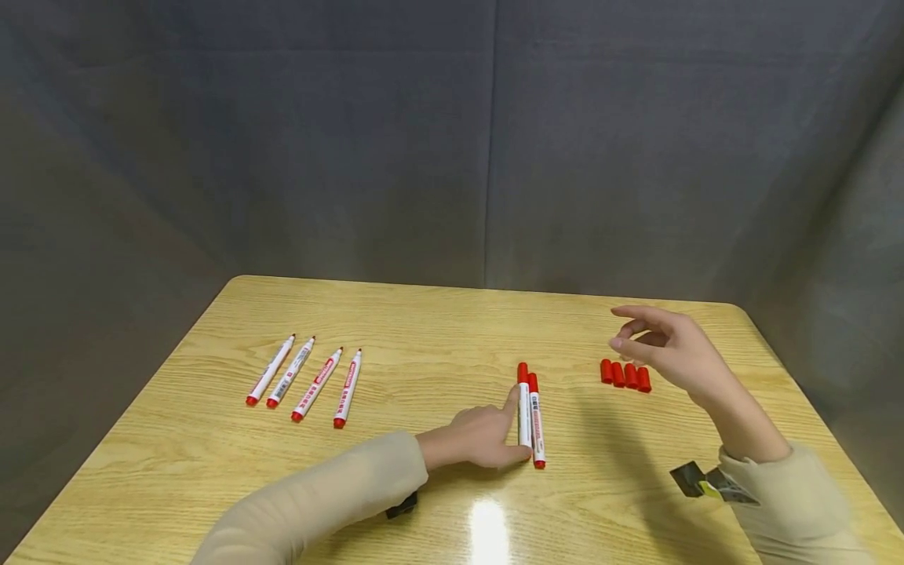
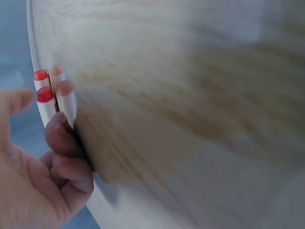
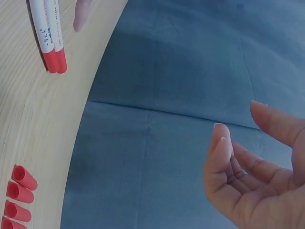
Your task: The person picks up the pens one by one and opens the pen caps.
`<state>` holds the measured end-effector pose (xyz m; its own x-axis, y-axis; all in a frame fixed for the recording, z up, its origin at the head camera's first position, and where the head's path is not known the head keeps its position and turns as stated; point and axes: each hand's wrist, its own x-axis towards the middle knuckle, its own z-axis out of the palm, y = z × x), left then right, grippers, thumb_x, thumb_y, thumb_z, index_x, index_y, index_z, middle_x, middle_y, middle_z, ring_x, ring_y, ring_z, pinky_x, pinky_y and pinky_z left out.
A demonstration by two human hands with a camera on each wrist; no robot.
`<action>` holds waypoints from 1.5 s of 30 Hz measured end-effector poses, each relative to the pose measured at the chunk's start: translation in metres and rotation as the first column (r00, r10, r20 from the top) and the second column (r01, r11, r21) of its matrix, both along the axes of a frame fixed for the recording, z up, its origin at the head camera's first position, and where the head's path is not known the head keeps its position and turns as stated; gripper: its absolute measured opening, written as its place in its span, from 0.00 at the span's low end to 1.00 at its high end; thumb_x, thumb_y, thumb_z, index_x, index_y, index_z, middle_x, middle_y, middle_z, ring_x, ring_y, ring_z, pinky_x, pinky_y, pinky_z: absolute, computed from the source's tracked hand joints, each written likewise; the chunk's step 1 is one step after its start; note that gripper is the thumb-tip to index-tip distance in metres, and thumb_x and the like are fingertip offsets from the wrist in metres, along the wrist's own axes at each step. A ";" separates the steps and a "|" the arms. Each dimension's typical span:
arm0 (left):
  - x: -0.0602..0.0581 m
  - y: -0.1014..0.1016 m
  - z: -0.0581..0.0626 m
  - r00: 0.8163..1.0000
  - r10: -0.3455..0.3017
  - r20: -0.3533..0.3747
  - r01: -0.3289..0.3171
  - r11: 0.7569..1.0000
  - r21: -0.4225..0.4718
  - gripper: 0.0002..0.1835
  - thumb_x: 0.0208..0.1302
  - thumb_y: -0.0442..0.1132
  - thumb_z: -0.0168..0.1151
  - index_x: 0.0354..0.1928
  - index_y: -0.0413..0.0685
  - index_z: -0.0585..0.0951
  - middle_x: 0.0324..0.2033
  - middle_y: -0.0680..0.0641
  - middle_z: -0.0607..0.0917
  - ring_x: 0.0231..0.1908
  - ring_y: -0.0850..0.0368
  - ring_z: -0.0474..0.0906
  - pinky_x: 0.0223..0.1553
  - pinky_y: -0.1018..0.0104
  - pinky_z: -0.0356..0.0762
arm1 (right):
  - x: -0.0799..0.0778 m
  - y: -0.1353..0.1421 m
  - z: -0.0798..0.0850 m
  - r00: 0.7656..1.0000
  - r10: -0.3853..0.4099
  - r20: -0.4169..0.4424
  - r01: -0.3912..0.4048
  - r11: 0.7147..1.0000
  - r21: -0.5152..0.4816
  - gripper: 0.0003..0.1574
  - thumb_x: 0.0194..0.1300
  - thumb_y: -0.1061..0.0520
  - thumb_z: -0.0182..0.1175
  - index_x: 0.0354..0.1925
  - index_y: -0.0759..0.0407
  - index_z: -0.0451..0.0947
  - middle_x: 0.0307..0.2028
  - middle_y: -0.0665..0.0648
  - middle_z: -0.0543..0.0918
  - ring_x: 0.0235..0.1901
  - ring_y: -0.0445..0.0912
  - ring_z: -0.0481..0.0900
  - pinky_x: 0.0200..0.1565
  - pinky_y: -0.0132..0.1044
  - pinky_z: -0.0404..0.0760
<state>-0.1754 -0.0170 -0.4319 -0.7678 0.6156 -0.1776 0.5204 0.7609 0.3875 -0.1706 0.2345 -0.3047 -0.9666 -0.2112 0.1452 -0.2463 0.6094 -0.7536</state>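
Your left hand (image 1: 482, 435) is at the two capped markers, the left capped marker (image 1: 524, 416) and the right capped marker (image 1: 538, 428), which lie on the wooden table (image 1: 438, 337) somewhat right of its middle. They are parallel and side by side, with their red caps pointing to the far edge; the right one lies slightly nearer to you. Your left index finger is stretched along the side of the left capped marker, and your thumb is at its near end. The other fingers are bent loosely. The left wrist view shows the thumb separated from these fingers, so the hand looks released and not grasping; whether a fingertip touches the marker, I cannot tell surely.

Your right hand (image 1: 674, 353) is raised in the air at the right side, near the four loose red caps (image 1: 631, 375). Its thumb and index finger stand apart, the other fingers are softly curved, and nothing is between them. The loose red caps make a short row, close to each other.

At the left part of the table there are four uncapped markers (image 1: 320, 384), spaced in a slanting row, their tips pointing away from you. Behind the table hangs a dark grey curtain (image 1: 353, 157). Both your sleeves are light beige.
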 end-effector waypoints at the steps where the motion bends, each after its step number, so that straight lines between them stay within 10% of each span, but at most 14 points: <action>1: 0.000 0.002 0.000 1.000 0.006 -0.008 -0.006 1.000 -0.010 0.50 0.57 0.58 0.54 0.70 0.39 0.41 0.08 0.56 0.61 0.08 0.65 0.52 0.08 0.71 0.47 | -0.001 0.000 -0.001 1.000 0.002 0.000 -0.002 1.000 -0.001 0.31 0.60 0.56 0.61 0.59 0.66 0.67 0.38 0.61 0.77 0.29 0.40 0.77 0.28 0.33 0.75; 12: -0.001 0.012 0.001 0.993 0.115 -0.026 -0.116 0.993 -0.028 0.46 0.51 0.48 0.56 0.69 0.37 0.50 0.08 0.56 0.62 0.08 0.65 0.51 0.08 0.72 0.48 | -0.002 -0.006 -0.003 0.999 0.031 0.016 -0.030 0.999 -0.036 0.31 0.59 0.56 0.61 0.59 0.65 0.68 0.38 0.61 0.77 0.32 0.46 0.78 0.31 0.33 0.76; 26: -0.005 0.006 -0.002 0.995 0.063 -0.078 -0.052 0.988 0.144 0.36 0.55 0.35 0.49 0.63 0.20 0.53 0.03 0.59 0.54 0.06 0.70 0.44 0.06 0.76 0.43 | -0.010 -0.019 -0.018 0.996 0.086 0.030 -0.083 0.993 -0.081 0.29 0.58 0.60 0.61 0.57 0.68 0.69 0.34 0.61 0.78 0.27 0.43 0.78 0.28 0.34 0.76; 45: 0.005 0.001 0.013 0.980 0.045 -0.193 0.016 0.954 0.300 0.38 0.54 0.36 0.48 0.66 0.27 0.49 0.07 0.60 0.60 0.06 0.71 0.50 0.07 0.79 0.48 | -0.034 -0.026 -0.053 0.992 0.090 0.086 -0.079 0.989 -0.122 0.33 0.59 0.55 0.62 0.59 0.69 0.66 0.35 0.61 0.78 0.27 0.45 0.79 0.26 0.36 0.76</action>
<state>-0.1708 -0.0164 -0.4187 -0.7781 0.6055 0.1671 0.5986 0.6341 0.4895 -0.2050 0.2083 -0.3578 -0.9565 -0.2789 0.0857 -0.2196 0.4950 -0.8407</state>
